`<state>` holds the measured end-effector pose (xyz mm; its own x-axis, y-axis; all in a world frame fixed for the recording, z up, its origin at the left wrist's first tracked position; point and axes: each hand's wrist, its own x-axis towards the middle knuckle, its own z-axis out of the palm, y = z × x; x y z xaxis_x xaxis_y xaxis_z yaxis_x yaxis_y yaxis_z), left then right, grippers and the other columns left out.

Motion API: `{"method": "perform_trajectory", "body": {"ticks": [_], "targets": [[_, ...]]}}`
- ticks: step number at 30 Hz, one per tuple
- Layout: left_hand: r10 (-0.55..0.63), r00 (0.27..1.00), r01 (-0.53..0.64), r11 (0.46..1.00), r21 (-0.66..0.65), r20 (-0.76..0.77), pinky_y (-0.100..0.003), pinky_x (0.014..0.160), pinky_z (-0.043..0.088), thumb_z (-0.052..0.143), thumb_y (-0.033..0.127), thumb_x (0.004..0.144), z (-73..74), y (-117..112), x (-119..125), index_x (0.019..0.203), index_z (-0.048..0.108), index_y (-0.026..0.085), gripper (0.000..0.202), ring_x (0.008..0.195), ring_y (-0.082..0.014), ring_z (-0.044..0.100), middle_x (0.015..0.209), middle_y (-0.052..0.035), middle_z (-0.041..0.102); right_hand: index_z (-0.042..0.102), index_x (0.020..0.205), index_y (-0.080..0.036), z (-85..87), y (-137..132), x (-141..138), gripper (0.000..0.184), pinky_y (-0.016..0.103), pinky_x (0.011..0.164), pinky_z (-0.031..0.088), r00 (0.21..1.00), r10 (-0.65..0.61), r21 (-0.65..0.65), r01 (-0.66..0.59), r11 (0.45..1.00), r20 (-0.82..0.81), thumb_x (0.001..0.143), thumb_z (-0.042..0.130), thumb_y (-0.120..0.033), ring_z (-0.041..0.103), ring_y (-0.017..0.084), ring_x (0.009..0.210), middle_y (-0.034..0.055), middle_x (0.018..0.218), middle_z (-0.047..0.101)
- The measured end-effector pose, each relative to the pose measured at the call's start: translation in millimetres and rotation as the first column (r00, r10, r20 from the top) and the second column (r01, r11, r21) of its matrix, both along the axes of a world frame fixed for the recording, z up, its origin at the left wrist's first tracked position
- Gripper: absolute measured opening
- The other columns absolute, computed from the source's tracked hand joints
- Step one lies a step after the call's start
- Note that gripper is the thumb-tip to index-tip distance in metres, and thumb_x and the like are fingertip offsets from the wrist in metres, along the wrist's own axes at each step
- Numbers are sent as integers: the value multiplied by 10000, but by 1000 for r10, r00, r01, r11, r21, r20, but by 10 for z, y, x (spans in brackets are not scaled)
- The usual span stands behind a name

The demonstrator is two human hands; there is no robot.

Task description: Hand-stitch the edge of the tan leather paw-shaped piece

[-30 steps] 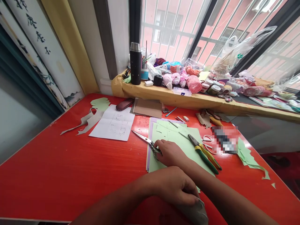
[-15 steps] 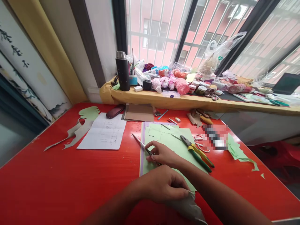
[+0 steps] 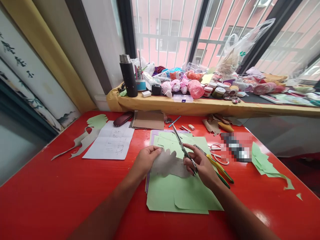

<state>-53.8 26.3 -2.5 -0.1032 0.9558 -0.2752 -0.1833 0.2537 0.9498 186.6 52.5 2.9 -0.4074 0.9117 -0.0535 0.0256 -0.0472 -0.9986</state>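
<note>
Between its thumb and fingertips, my left hand (image 3: pixel 145 160) pinches a thin grey cut-out piece (image 3: pixel 168 165) with a wavy, scalloped upper edge. Whether it is felt or paper I cannot tell. My right hand (image 3: pixel 203 168) is closed around metal scissors (image 3: pixel 180 142), whose blades point up and away from me. The scissors cross just in front of the right end of the grey piece. Both hands are over stacked green paper sheets (image 3: pixel 162 198). Beside my right hand lie pliers (image 3: pixel 223 171) with yellow and green handles, partly hidden by it.
Behind the pliers are white-handled scissors (image 3: pixel 218 156), and green scraps (image 3: pixel 262 161) lie to the right. A printed white sheet (image 3: pixel 110 141), a dark red case (image 3: pixel 123 119) and grey offcuts (image 3: pixel 86 145) are at left. A black thermos (image 3: pixel 129 78) stands on the crowded windowsill.
My left hand has brought the grey piece up from near the table's front edge to over the green paper. My right hand has moved right and lifted the scissors, blades now pointing upward.
</note>
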Motion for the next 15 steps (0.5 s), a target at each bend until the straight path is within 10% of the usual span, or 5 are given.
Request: {"method": "perform_trajectory", "body": {"ticks": [5, 15], "targets": [[223, 974, -224, 975, 4, 39, -250, 591, 438, 850, 560, 663, -157, 89, -26, 889, 735, 140, 490, 670, -152, 575, 809, -52, 703, 493, 1464, -226, -117, -145, 37, 613, 259, 564, 388, 959, 53, 218, -116, 969, 277, 926, 692, -440, 477, 134, 633, -25, 788, 513], [243, 964, -244, 970, -7, 105, -243, 600, 460, 883, 522, 650, -99, 62, 30, 895, 760, 162, 453, 675, -151, 599, 776, -30, 706, 504, 1484, -269, -143, -270, 34, 577, 234, 578, 425, 822, 13, 409, -296, 863, 569, 935, 669, -335, 499, 119, 576, -22, 842, 649]]}}
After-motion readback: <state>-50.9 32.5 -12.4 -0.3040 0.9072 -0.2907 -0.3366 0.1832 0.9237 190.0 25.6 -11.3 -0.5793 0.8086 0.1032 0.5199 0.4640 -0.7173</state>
